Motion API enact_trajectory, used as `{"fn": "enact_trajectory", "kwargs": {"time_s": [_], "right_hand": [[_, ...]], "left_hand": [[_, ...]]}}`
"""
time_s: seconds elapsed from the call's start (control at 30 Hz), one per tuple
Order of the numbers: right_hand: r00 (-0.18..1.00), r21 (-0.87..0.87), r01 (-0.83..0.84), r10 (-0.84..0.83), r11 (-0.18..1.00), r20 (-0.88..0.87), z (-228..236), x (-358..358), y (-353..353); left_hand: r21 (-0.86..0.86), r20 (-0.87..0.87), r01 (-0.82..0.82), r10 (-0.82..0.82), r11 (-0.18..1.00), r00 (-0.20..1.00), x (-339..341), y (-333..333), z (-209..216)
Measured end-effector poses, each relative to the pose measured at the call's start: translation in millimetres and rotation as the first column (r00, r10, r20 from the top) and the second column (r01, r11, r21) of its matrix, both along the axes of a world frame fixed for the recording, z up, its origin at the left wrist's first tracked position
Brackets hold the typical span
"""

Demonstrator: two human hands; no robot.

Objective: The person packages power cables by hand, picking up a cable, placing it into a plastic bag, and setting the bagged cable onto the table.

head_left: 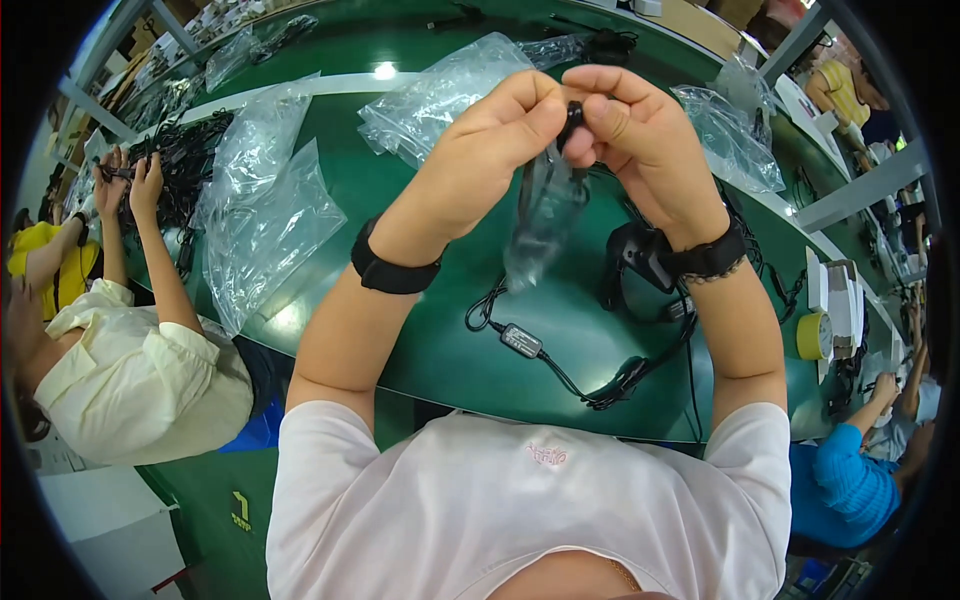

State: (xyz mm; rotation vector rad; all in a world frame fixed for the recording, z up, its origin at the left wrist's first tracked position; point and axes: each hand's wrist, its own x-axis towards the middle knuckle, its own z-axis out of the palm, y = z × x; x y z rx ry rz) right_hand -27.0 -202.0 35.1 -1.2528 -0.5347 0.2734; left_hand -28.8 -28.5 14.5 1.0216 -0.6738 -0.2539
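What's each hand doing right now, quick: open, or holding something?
Left hand: closed, pinching near the top of a small clear bag.
Right hand: curled, fingers at a small black piece; firm grip can't be told.

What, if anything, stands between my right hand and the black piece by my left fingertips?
Nothing visible: your right hand has its fingers right at the black piece. The small clear bag hangs mostly below it.
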Motion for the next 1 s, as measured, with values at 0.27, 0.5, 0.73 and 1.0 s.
{"fn": "enact_trajectory", "kwargs": {"time_s": [0.27, 0.5, 0.73, 1.0], "right_hand": [[0.801, -0.319, 0.389, -0.147, 0.864, 0.58, -7.3, -9.5, 9.6], [0.806, -0.5, 0.448, -0.094, 0.741, 0.584, -17.4, -2.1, 7.1], [0.968, -0.169, -0.099, 0.134, 0.981, 0.213, -13.5, 2.1, -7.7], [0.932, -0.197, -0.087, 0.149, 0.977, 0.329, -6.3, -21.9, 0.6]], "left_hand": [[-0.253, -0.254, -0.269, 0.205, 0.929, 0.945, 3.2, 2.7, 4.3], [-0.25, -0.137, -0.277, 0.249, 0.928, 0.959, 3.4, 0.2, 1.6], [-0.292, -0.169, -0.062, 0.013, 0.954, 0.986, 7.1, 3.1, 1.9], [-0.393, -0.228, -0.035, -0.06, 0.919, 0.972, 1.5, 0.3, 1.1]]}}
